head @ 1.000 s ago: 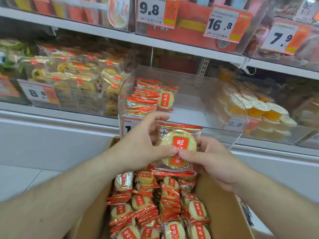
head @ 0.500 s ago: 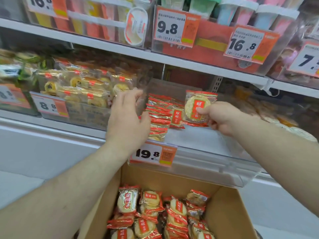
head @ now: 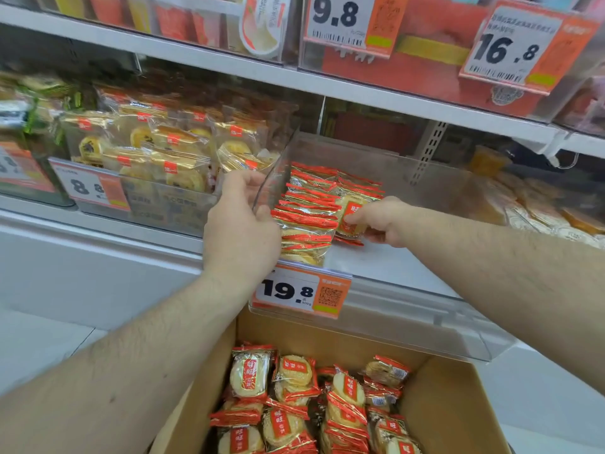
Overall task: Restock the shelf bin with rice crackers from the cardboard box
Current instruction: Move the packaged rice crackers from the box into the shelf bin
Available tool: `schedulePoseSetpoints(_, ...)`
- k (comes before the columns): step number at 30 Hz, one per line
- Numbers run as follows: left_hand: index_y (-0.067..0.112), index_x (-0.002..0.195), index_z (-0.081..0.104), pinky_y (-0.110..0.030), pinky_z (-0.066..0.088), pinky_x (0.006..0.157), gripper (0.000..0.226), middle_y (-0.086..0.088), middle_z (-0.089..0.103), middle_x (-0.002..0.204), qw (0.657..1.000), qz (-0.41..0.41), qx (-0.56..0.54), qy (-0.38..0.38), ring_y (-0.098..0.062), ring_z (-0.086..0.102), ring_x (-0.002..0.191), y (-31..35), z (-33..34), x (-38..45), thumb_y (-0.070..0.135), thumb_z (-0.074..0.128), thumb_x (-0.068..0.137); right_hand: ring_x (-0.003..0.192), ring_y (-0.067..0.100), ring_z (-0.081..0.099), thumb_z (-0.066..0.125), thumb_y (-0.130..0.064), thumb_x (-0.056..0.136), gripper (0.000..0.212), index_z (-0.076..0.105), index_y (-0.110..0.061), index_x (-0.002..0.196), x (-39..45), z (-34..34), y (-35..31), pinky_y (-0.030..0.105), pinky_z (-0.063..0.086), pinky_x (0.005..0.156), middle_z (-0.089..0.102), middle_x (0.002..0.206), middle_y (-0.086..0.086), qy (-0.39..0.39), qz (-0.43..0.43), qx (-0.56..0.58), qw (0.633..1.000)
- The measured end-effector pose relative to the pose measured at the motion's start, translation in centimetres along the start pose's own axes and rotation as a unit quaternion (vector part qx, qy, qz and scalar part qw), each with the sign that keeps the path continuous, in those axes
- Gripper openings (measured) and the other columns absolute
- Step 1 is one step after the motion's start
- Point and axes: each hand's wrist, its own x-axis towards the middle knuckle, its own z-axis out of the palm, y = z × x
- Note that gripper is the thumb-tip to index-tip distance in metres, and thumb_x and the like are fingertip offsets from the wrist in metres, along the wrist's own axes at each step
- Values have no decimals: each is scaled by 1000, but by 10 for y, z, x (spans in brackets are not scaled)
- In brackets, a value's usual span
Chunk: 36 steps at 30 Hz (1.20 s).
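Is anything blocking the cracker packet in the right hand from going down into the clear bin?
Nothing visible does. The right hand pinches the red-and-gold rice cracker packet already inside the clear plastic shelf bin, just right of the row of red-and-gold packets. Bare bin floor lies below and to its right. The left hand grips the bin's left wall.

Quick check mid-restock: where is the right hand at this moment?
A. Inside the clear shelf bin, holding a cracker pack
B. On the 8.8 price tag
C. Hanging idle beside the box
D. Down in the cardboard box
A: the right hand pinches a cracker pack inside the clear shelf bin, beside the stacked row.
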Motion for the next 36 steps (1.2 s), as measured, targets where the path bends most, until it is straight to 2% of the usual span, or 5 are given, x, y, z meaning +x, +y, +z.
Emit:
schedulePoseSetpoints(8,36,110,42,-25,43,81,32,15,58,110,1000,6,-1,-5,-8,56,104,-2,-1,2,10,54,96,87,24,61,82,-22,78,34,57,-7,94,-5,7,1,32,49,68,63,94,9,131,-56,-59,988)
schedulePoseSetpoints(15,37,110,42,-23,41,78,31,13,60,111,1000,2,-10,5,-8,57,102,-1,2,2,11,53,97,71,17,52,73,-10,86,22,53,-9,94,1,5,2,30,47,68,54,84,7,15,-27,-55,998)
schedulePoseSetpoints(26,35,115,45,-9,39,72,31,14,60,114,999,16,-38,-8,-2,58,100,-3,-1,0,13,55,95,107,24,63,74,-2,82,35,63,-9,114,-4,-7,5,29,53,71,64,118,9,-30,14,-67,997)
schedulePoseSetpoints(31,14,117,52,-23,37,90,34,11,43,110,975,210,65,39,-7,43,104,5,-4,-14,16,57,84,99,23,64,75,-8,84,32,54,-8,109,-32,-25,-1,34,56,88,55,110,6,-14,-2,-81,997)
schedulePoseSetpoints(36,8,113,55,-13,34,69,35,9,41,98,940,335,62,-17,-1,35,81,18,-1,-44,10,57,79,81,22,57,64,-17,83,13,62,-9,92,-84,-47,0,28,46,68,60,92,5,146,-147,-253,945)
